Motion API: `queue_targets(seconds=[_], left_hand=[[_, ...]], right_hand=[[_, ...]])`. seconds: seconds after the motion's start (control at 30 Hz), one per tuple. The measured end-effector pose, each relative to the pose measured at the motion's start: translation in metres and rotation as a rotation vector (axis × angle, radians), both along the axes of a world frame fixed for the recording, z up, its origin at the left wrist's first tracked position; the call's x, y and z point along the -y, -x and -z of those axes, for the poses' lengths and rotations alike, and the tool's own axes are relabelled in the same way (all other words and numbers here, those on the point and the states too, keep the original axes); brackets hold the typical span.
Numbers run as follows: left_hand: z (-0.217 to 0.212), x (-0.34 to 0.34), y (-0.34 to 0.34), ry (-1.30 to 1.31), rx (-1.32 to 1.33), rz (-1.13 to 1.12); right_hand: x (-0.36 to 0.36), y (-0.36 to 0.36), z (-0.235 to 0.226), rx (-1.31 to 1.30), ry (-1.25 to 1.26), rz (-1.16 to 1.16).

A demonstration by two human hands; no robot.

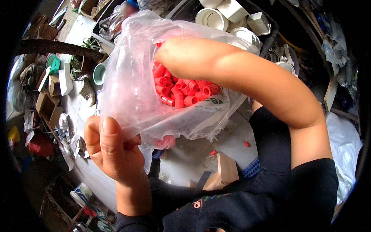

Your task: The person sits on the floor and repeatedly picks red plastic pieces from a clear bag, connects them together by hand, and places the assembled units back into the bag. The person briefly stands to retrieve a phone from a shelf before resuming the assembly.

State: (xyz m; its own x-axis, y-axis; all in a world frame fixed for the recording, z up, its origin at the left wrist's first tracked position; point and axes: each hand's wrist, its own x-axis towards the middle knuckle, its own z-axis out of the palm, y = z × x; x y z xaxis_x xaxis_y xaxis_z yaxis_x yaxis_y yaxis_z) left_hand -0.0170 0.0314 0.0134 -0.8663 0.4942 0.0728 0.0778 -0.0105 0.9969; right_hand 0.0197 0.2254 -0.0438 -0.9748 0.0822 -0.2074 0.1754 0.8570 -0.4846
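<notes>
A translucent plastic bag [127, 85] gapes in front of me, with a heap of small red hollow plastic cylinders [179, 94] inside. My left hand [116, 149] is closed on the bag's near left edge, thumb pointing up. From the right my bare forearm bends across the bag's mouth, and my right hand [170, 58] reaches into it above the heap. The right fingers are hidden behind the wrist and the bag, so whether they hold a piece does not show. A few more red pieces [168, 142] show below the bag's near rim.
Two loose red pieces [247, 144] lie on the floor, near a wooden block [226, 170] and a blue basket [251, 168]. Beyond the bag, a dark tub [272, 34] holds white containers [211, 19]. Potted plants, boxes and scraps crowd the left; a white plastic bag [344, 154] lies right.
</notes>
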Motion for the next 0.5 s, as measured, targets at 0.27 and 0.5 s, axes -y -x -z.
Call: queue_targets(seconds=[0.27, 0.5], left_hand=[[-0.004, -0.004, -0.001, -0.021, 0.013, -0.03], [0.014, 0.011, 0.016, 0.046, -0.666, 0.141]], right_hand=[[0.012, 0.028, 0.085, -0.079, -0.223, -0.043], [0.04, 0.029, 0.043, 0.289, -0.084, -0.183]])
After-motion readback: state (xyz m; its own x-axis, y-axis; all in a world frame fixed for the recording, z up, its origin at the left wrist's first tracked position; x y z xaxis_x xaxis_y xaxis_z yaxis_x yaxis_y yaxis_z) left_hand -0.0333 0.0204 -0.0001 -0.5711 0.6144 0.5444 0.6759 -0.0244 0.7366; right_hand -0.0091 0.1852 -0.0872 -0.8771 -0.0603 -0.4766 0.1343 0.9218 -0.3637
